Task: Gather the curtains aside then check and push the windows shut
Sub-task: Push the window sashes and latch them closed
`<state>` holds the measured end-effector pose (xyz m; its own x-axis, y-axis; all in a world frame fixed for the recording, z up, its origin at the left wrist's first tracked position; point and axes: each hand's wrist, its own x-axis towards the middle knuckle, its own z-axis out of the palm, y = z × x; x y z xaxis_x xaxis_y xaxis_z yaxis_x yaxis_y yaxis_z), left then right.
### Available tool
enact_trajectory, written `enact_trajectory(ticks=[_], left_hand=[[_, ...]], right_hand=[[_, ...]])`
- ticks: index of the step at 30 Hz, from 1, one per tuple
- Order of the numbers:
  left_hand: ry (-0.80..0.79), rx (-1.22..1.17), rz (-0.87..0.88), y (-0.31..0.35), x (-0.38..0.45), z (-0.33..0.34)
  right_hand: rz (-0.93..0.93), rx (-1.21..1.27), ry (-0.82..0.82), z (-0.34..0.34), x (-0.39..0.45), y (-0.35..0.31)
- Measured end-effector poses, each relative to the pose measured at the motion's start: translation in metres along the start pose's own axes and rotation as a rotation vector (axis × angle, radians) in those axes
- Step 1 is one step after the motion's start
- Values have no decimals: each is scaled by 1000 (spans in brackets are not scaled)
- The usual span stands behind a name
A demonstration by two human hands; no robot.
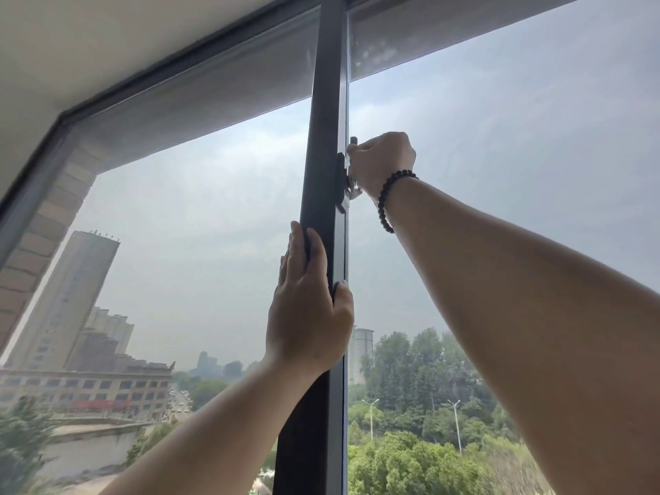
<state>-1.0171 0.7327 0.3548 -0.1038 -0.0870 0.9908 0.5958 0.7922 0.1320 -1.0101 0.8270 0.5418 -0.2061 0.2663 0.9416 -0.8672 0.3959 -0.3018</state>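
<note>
At centre frame, the left hand [310, 309] presses straight fingers against the dark window frame [323, 137]; the right hand [381, 162] curls its fingers round the latch handle [353, 141]. If the sashes are misaligned, the latch may jam.

Dark centre mullion [323, 137] blocked mid-height: left hand [309, 309] lies flat on it, right hand [380, 162] grips the latch handle [351, 173] just above. Glass panes [200, 226] wall off both sides. Mullion bare above the latch and below the left wrist.
</note>
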Motion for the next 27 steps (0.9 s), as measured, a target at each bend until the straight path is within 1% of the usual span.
enact_trajectory(ticks=[5, 9, 14, 16, 18, 20, 23, 27], left_hand=[[4, 12, -7, 2, -1, 0], [3, 96, 7, 10, -1, -2], [-38, 195, 17, 16, 0, -9], [-54, 209, 14, 16, -1, -8], [-52, 207, 9, 19, 0, -7], [-24, 214, 43, 24, 0, -3], [-11, 158, 95, 42, -4, 5], [-65, -33, 101, 82, -17, 16]], right_hand=[[-1, -28, -21, -2, -2, -1], [-58, -226, -26, -6, -9, -5], [-123, -371, -66, -20, -23, -10], [-193, -463, -93, -28, -32, -8], [-320, -617, -97, -38, -41, -2], [-464, -736, -73, -52, -50, 8], [-572, -862, -61, -83, -63, 23], [-584, -894, -39, -146, -84, 37]])
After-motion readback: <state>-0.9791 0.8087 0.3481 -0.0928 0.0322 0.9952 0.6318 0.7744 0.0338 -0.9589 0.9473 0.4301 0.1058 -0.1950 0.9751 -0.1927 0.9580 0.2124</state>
